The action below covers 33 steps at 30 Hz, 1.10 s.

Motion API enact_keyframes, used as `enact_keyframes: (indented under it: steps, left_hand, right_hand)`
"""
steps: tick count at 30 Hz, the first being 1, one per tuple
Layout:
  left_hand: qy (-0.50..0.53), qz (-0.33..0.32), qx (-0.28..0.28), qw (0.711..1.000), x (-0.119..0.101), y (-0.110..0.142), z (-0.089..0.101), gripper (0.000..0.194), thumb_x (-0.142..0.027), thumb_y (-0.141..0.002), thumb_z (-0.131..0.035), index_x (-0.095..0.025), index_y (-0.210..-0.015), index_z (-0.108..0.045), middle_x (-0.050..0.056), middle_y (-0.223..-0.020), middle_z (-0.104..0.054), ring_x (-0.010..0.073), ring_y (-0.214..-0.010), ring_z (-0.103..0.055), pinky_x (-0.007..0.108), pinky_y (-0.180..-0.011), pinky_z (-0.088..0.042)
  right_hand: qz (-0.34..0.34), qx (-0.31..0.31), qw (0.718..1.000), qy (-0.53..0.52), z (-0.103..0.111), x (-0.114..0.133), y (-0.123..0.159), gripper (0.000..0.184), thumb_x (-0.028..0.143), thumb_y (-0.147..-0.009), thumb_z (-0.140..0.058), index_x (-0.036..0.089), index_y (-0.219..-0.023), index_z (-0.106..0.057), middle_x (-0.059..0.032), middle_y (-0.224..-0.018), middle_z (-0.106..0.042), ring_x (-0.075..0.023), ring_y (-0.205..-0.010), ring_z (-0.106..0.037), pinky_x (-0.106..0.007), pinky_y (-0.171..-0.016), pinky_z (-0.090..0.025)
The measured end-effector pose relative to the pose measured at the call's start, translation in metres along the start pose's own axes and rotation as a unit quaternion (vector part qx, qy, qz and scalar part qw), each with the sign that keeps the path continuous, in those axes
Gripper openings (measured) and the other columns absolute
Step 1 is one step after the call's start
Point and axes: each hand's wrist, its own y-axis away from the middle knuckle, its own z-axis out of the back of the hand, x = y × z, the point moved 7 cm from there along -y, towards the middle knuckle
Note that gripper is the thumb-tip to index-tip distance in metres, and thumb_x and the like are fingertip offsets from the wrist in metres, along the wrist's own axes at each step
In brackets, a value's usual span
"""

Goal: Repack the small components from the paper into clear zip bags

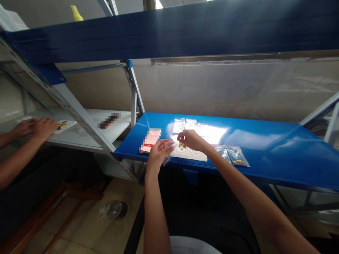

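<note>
My left hand [156, 152] is closed on a small clear plastic bag [167, 153], held just off the front edge of the blue shelf [265, 141]. My right hand [191, 139] pinches its fingers together at the bag's mouth, above a white cloth [192, 153] with a few small yellow and dark pieces [182, 146] on it. What the right fingers pinch is too small to make out.
Three empty clear bags [190, 125] lie behind the cloth, and filled bags with yellow pieces [234, 155] lie to its right. A blurred red and white card [150, 140] is at the left. Another person's hands [37, 127] work at a white shelf to the left.
</note>
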Motion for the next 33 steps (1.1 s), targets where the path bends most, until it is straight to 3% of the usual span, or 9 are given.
enact_keyframes:
  steps: [3,7,15,20,24,27,30,33]
  left_hand:
    - [0.0,0.001,0.003,1.0,-0.001,0.0,0.0,0.046,-0.033,-0.072,-0.09,-0.017,-0.108,-0.068,0.013,-0.115,-0.077,0.0279,-0.115,-0.07,0.041,-0.1,-0.053]
    - [-0.004,0.002,0.0,1.0,-0.001,0.0,0.001,0.045,-0.033,-0.072,-0.09,-0.017,-0.107,-0.067,0.013,-0.115,-0.077,0.0267,-0.114,-0.07,0.04,-0.101,-0.052]
    - [-0.001,0.007,-0.001,1.0,-0.001,0.0,0.001,0.045,-0.032,-0.071,-0.09,-0.017,-0.107,-0.068,0.013,-0.114,-0.077,0.026,-0.112,-0.071,0.039,-0.1,-0.052]
    - [-0.005,0.004,-0.001,1.0,-0.002,0.001,0.0,0.045,-0.033,-0.071,-0.09,-0.017,-0.107,-0.068,0.014,-0.115,-0.077,0.0264,-0.113,-0.07,0.039,-0.099,-0.053]
    - [-0.005,0.004,-0.002,1.0,-0.002,0.001,0.001,0.046,-0.033,-0.07,-0.091,-0.017,-0.107,-0.068,0.014,-0.115,-0.077,0.0265,-0.115,-0.07,0.038,-0.1,-0.052]
    - [-0.005,0.005,-0.005,1.0,-0.002,0.001,0.002,0.046,-0.034,-0.07,-0.091,-0.017,-0.107,-0.068,0.014,-0.115,-0.077,0.0268,-0.116,-0.07,0.038,-0.1,-0.052]
    - [-0.009,0.005,-0.005,1.0,0.0,0.0,0.002,0.046,-0.034,-0.071,-0.091,-0.017,-0.107,-0.068,0.013,-0.115,-0.077,0.0265,-0.115,-0.07,0.039,-0.1,-0.053]
    - [-0.014,0.009,0.0,1.0,0.003,-0.001,0.001,0.046,-0.034,-0.071,-0.091,-0.018,-0.108,-0.069,0.011,-0.113,-0.077,0.0251,-0.112,-0.071,0.037,-0.098,-0.054]
  right_hand:
    - [-0.023,0.052,0.995,0.087,-0.019,-0.018,0.0,0.012,0.012,-0.092,-0.067,0.016,-0.097,-0.077,-0.01,-0.096,-0.071,-0.0181,-0.083,-0.063,-0.025,-0.066,-0.038]
    - [-0.039,0.068,0.992,0.099,-0.031,-0.028,0.002,0.011,0.017,-0.096,-0.066,0.018,-0.101,-0.076,-0.0093,-0.101,-0.069,-0.0182,-0.086,-0.061,-0.025,-0.066,-0.035]
    - [-0.023,0.116,0.983,0.137,-0.036,-0.024,-0.003,0.017,0.015,-0.094,-0.064,0.015,-0.107,-0.074,-0.0126,-0.107,-0.07,-0.0214,-0.091,-0.064,-0.026,-0.069,-0.039]
    - [-0.029,0.133,0.981,0.138,-0.038,-0.023,-0.009,0.017,0.01,-0.088,-0.065,0.011,-0.101,-0.075,-0.0132,-0.096,-0.074,-0.0217,-0.084,-0.065,-0.027,-0.067,-0.04]
    - [-0.035,0.112,0.984,0.133,-0.028,-0.022,-0.012,0.015,0.01,-0.091,-0.065,0.011,-0.102,-0.075,-0.0133,-0.098,-0.075,-0.0212,-0.087,-0.066,-0.026,-0.068,-0.041]
    - [-0.039,0.054,0.992,0.103,-0.007,-0.014,-0.011,0.016,0.009,-0.095,-0.06,0.011,-0.1,-0.075,-0.0126,-0.096,-0.076,-0.0199,-0.086,-0.067,-0.026,-0.071,-0.042]
    - [-0.017,0.015,1.0,0.011,0.015,0.005,-0.006,0.016,0.011,-0.096,-0.06,0.014,-0.098,-0.076,-0.0085,-0.091,-0.077,-0.0172,-0.08,-0.068,-0.025,-0.07,-0.044]
    - [0.018,0.015,0.997,-0.075,0.026,0.03,-0.002,0.013,0.016,-0.092,-0.068,0.017,-0.103,-0.075,-0.0043,-0.086,-0.076,-0.0143,-0.073,-0.067,-0.023,-0.066,-0.044]
